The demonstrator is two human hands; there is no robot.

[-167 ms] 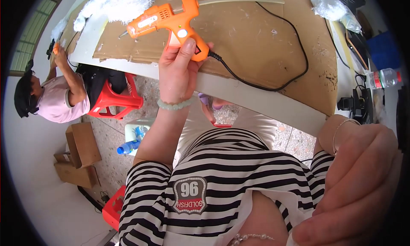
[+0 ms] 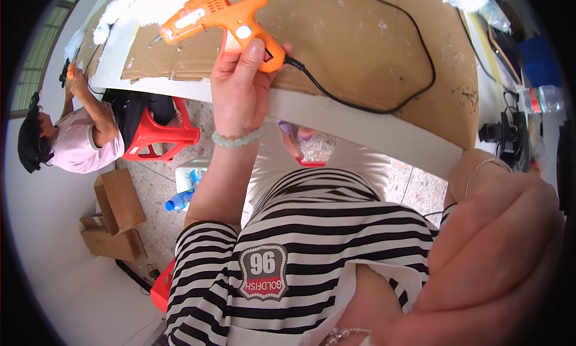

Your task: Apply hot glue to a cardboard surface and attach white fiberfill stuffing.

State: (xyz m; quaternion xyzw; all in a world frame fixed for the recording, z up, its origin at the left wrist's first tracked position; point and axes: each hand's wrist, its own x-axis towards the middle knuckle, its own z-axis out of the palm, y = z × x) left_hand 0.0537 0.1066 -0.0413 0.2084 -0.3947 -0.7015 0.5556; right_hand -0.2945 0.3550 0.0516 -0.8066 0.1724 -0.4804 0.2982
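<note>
My left hand [image 2: 240, 97], a pale bead bracelet at its wrist, is wrapped round the handle of an orange glue gun [image 2: 231, 19]. The gun is above the near side of the table, its metal nozzle pointing left, and a black cable [image 2: 390, 111] runs from the handle's end. Close to the camera at the lower right, my right hand [image 2: 492, 256] is raised with its fingers folded together. It looms large and blurred in front of my striped shirt. Its fingertips are not clearly visible, so whatever they hold, if anything, cannot be made out.
Brown cardboard [image 2: 360, 52] covers the white table [image 2: 366, 127], with white fluffy material [image 2: 138, 10] at the back left. A person [image 2: 90, 136] sits left on a red stool [image 2: 159, 136]. Cardboard boxes [image 2: 120, 202] stand on the floor; a clear bottle [image 2: 546, 100] lies at right.
My left hand and the glue gun have shifted slightly up and left in the picture. My right hand has come a little farther left, across the shirt. The view itself has shifted a little.
</note>
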